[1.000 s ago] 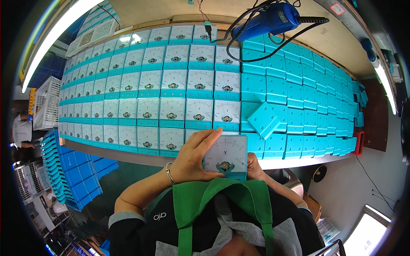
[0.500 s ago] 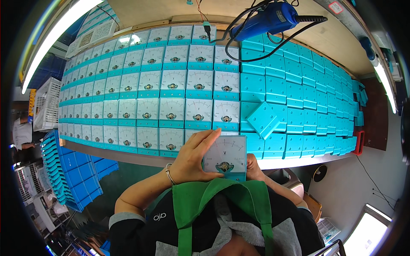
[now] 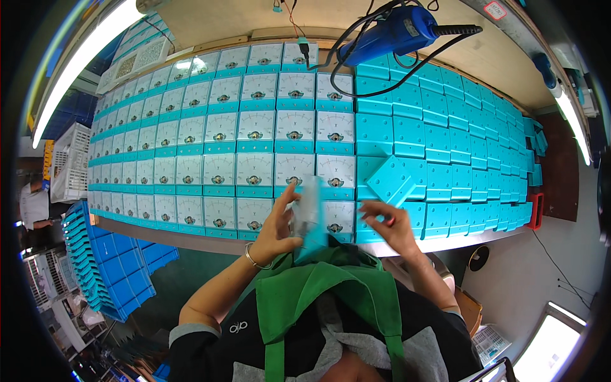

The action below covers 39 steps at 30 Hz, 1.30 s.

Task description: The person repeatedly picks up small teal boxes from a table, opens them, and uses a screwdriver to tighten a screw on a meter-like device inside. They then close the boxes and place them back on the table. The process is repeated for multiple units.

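In front of my chest a voltmeter (image 3: 312, 216) with a white face and turquoise case is tipped nearly edge-on and smeared by motion. My left hand (image 3: 275, 230) grips it from its left side, thumb below and fingers above. My right hand (image 3: 396, 230) is apart from the meter, just to its right over the table's near edge. Its fingers are curled together around a small red thing (image 3: 389, 221) too small to name. Beyond both hands, several rows of like voltmeters (image 3: 256, 132) lie face up.
Turquoise cases (image 3: 412, 135) fill the table's right half, one case (image 3: 389, 179) lying askew on top. A blue power tool (image 3: 391, 35) with a looped black cable hangs over the far side. Blue crates (image 3: 121, 261) stand at lower left, a red holder (image 3: 535, 211) at the right end.
The voltmeter has turned from face up to nearly edge-on in my left hand and shifted slightly left. My right hand has come off its right side and moved up and right.
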{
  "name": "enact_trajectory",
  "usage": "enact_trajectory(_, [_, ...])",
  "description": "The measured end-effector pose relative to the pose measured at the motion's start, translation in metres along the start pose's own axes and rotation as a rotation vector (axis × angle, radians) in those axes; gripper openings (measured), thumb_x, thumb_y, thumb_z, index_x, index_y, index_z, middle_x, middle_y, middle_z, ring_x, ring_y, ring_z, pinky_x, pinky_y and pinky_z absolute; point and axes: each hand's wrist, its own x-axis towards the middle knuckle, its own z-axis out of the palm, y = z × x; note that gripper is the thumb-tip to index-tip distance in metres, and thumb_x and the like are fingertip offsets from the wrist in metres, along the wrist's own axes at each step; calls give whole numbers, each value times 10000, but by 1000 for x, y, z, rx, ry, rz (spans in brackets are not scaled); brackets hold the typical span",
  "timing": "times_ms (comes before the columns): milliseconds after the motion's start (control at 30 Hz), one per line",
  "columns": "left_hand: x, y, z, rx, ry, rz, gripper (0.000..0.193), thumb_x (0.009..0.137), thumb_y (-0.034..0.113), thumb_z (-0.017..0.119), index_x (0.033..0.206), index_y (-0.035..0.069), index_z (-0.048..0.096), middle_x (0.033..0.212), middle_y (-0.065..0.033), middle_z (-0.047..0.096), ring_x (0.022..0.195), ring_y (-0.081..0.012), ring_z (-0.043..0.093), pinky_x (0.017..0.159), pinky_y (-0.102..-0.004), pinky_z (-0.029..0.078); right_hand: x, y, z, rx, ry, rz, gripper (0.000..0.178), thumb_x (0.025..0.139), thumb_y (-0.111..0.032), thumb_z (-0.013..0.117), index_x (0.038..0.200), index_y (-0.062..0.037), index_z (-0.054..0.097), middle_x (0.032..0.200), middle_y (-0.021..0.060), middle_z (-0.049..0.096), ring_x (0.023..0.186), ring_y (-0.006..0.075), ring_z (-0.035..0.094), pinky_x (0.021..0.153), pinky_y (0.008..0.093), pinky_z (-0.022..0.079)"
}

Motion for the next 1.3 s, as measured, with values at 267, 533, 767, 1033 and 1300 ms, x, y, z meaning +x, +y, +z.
enact_trajectory(267, [-3,19,-6,-223,-342,-251,1070,647,396,821,1454,141,165,1194,-148,530,1069,-282,586,892,-420,494,18,67,-46,-971,298,22,939,593,-213,850,1409,-183,385,1420,213,311,1169,375,467,867,448,515])
enact_trajectory(533, [37,5,20,-145,-30,-83,1136,630,413,829,1474,104,134,1242,-150,466,996,-293,595,855,-429,506,7,6,11,569,-239,166,1052,702,-470,764,1485,-71,185,950,30,507,630,58,411,481,185,322])
enact_trajectory(767, [38,5,20,-102,17,-148,1138,594,428,834,1459,64,190,1305,-147,429,1122,-273,518,909,-406,474,4,9,34,707,-356,137,1043,728,-483,741,1489,-65,164,901,-6,493,610,37,352,466,176,253])
enact_trajectory(1033, [35,5,15,-99,11,-146,1162,586,424,832,1466,62,164,1389,-161,346,1291,-295,368,1057,-434,330,6,16,46,580,-347,38,1015,717,-291,794,1495,-97,172,1341,124,418,1189,168,423,978,295,374])
enact_trajectory(1300, [40,-13,6,229,-64,13,1189,623,365,860,1485,58,100,1454,-153,253,1304,-267,346,1056,-410,327,10,21,73,-16,-61,-276,1026,670,-135,834,1484,-123,208,1396,114,305,1272,238,389,1030,354,383])
